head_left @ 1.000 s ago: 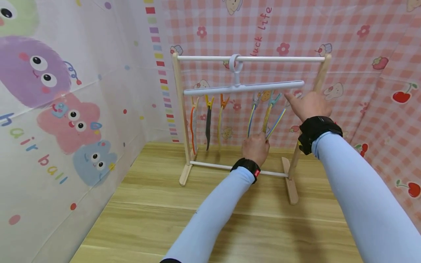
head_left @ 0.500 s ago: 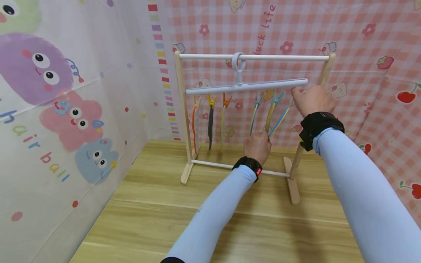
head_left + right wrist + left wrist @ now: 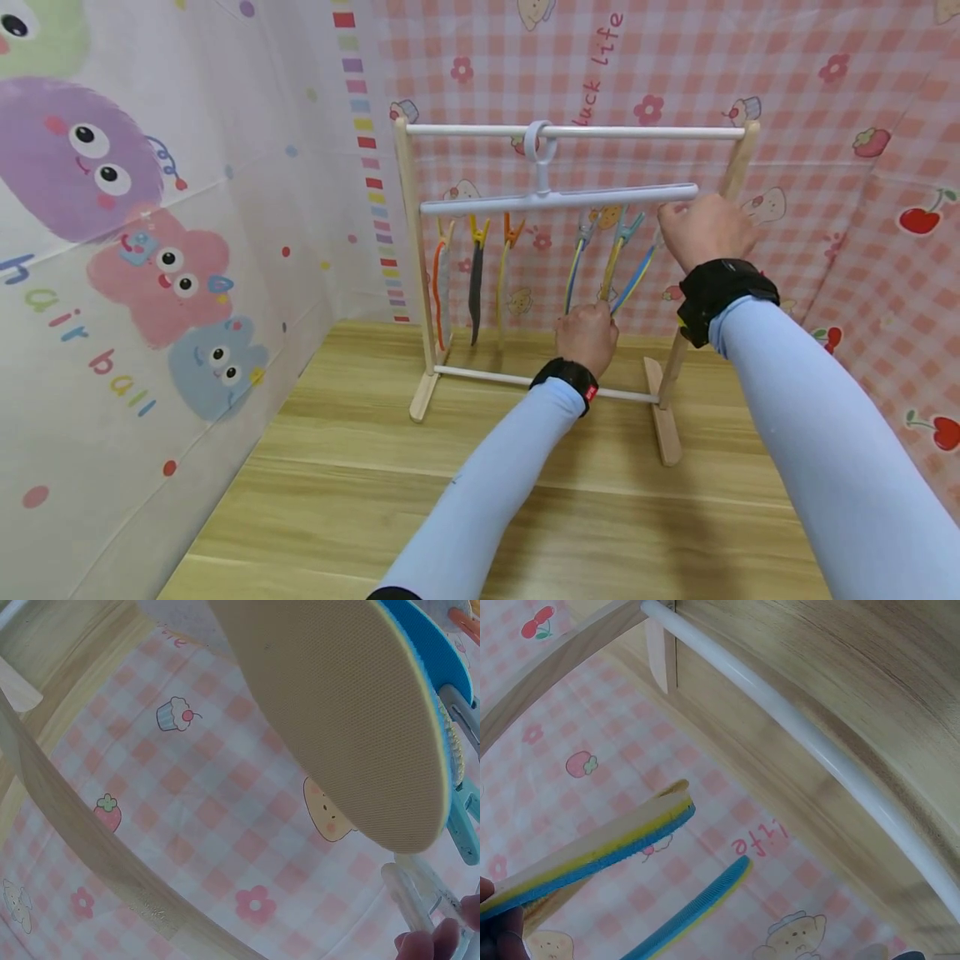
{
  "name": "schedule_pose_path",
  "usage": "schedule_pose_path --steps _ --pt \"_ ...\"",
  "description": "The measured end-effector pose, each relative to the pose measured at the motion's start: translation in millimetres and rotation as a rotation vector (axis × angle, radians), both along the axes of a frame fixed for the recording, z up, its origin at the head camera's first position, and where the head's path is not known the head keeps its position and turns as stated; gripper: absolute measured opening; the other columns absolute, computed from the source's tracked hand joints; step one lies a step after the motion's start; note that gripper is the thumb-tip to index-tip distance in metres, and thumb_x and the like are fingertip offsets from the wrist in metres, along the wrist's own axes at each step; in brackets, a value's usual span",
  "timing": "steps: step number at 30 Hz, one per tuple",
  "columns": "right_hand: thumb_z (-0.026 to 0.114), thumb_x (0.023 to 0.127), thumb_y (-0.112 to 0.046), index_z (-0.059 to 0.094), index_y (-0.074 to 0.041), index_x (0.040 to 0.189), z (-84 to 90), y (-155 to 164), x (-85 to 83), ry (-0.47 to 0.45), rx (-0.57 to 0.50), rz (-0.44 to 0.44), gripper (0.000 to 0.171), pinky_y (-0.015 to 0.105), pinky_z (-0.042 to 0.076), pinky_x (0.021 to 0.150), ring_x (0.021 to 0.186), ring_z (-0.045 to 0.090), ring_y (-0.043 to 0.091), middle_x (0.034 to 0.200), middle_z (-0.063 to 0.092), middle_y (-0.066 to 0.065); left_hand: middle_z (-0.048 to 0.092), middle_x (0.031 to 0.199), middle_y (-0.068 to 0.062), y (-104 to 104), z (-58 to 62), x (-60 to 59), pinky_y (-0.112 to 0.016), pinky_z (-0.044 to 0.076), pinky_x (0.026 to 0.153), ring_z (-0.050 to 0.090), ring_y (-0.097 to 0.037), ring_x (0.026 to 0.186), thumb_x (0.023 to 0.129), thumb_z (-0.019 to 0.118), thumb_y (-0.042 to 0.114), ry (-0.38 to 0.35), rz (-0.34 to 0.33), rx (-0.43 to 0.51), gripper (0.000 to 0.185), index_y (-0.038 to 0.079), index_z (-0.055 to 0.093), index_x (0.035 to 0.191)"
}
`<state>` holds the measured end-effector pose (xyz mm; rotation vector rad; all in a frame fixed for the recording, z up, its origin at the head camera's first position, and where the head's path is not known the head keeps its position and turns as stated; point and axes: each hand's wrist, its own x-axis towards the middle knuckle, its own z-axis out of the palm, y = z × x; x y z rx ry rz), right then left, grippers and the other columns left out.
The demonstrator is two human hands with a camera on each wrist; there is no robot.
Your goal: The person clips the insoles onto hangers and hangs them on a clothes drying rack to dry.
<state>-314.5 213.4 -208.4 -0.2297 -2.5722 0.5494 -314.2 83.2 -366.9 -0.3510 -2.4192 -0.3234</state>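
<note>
My left hand pinches the lower end of an insole with a blue and yellow edge, held slanted; its beige face fills much of the right wrist view. My right hand, below the right end of the white hanger, pinches a clear clip. The clip's tip meets the insole's upper end; whether it bites on it cannot be told. Beside it hang a blue-edged insole from a grey clip and a tan insole from a teal clip.
Further left, orange-edged, dark grey and yellowish insoles hang from clips. The hanger hooks over the top bar of a wooden rack, which has a white lower bar. Patterned cloth lines the back of the wooden table.
My right thumb, stretched out a second ago, now bends in at the hanger's end. The slanted insole's top has come slightly closer to that hand. My left hand keeps its hold.
</note>
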Motion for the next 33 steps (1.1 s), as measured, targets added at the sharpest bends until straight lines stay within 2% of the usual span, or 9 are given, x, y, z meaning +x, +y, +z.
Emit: schedule_pose_path --steps 5,15,25,27,30,33 --pt "0.043 0.096 -0.035 0.047 -0.006 0.062 0.1 -1.9 0.4 0.016 0.006 0.008 0.044 0.036 0.028 0.045 0.049 0.042 0.028 0.05 0.038 0.005 0.07 0.075 0.002 -0.6 -0.9 -0.3 -0.032 0.052 0.058 0.067 -0.014 0.07 0.091 0.071 0.025 -0.023 -0.017 0.002 0.01 0.015 0.072 0.089" --pt "0.044 0.095 -0.032 0.046 -0.006 0.06 -1.4 -3.6 0.7 0.052 0.028 0.001 0.044 0.036 0.028 0.045 0.048 0.041 0.028 0.05 0.037 0.005 0.069 0.074 0.0 1.1 -3.1 -0.8 -0.03 0.052 0.056 0.067 -0.013 0.068 0.092 0.071 0.026 -0.008 -0.021 -0.004 0.012 0.014 0.073 0.091" --pt "0.045 0.094 -0.032 0.048 -0.005 0.058 -2.9 -5.1 1.5 0.052 0.06 -0.002 0.045 0.036 0.029 0.044 0.048 0.041 0.028 0.05 0.038 0.006 0.07 0.075 0.003 6.4 3.4 -0.3 -0.028 0.052 0.061 0.066 -0.012 0.069 0.092 0.071 0.029 -0.022 -0.016 -0.003 0.014 0.016 0.072 0.087" --pt "0.045 0.094 -0.031 0.048 -0.005 0.058 -3.2 -5.4 1.9 0.058 0.058 -0.001 0.045 0.036 0.028 0.044 0.048 0.041 0.028 0.05 0.038 0.006 0.071 0.076 0.004 8.4 5.2 -0.3 -0.028 0.052 0.061 0.066 -0.012 0.07 0.091 0.072 0.028 -0.004 -0.013 -0.001 0.013 0.016 0.075 0.093" --pt "0.045 0.094 -0.031 0.047 -0.005 0.058 -3.4 -5.5 2.6 0.063 0.061 -0.004 0.045 0.036 0.028 0.044 0.048 0.041 0.028 0.05 0.038 0.006 0.072 0.078 0.004 10.7 7.4 -0.1 -0.027 0.052 0.062 0.066 -0.012 0.071 0.091 0.071 0.028 0.03 -0.01 -0.022 0.021 0.015 0.076 0.107" --pt "0.045 0.094 -0.032 0.046 -0.006 0.058 -3.5 -4.9 3.1 0.062 0.061 -0.006 0.044 0.037 0.028 0.045 0.048 0.041 0.028 0.05 0.037 0.006 0.072 0.079 0.004 11.4 8.2 0.4 -0.027 0.052 0.064 0.066 -0.012 0.071 0.092 0.07 0.03 0.042 -0.012 -0.052 0.025 0.015 0.075 0.111"
